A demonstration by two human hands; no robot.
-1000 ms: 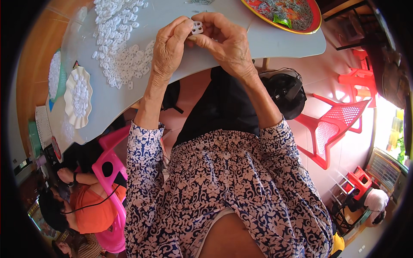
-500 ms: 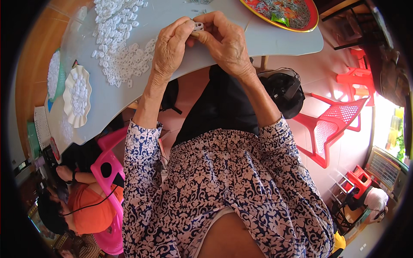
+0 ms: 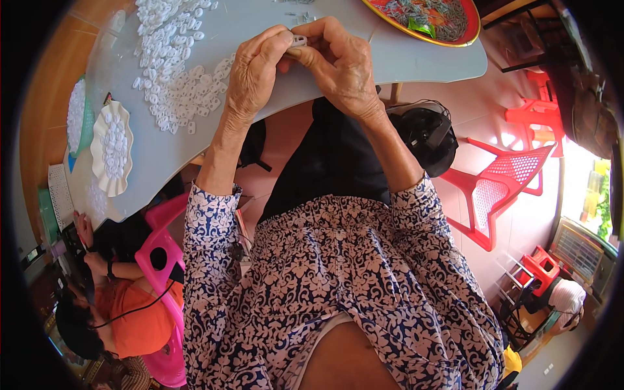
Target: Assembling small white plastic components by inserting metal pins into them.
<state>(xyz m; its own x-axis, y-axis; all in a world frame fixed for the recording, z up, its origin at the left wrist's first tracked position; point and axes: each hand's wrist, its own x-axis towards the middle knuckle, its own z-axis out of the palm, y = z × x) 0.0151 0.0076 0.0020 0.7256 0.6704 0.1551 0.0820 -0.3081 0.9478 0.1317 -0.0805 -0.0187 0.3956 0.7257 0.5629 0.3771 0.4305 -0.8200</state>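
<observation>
With our left hand (image 3: 260,68) and right hand (image 3: 342,68), we pinch a small white piece (image 3: 299,40) over the tabletop (image 3: 429,62), probably to steady it; loose white pieces (image 3: 190,94) lie leftward, apparently for easy reach.

Grey tabletop (image 3: 155,147) with a curved edge, strewn with small parts.
Just right of the scalloped cream dish (image 3: 98,155) spread loose white plastic pieces (image 3: 190,94); a green basket (image 3: 88,123) stands just left of it. Well to its right lie small grey metal pieces (image 3: 301,17), and farther right a round red tray (image 3: 453,44).
</observation>
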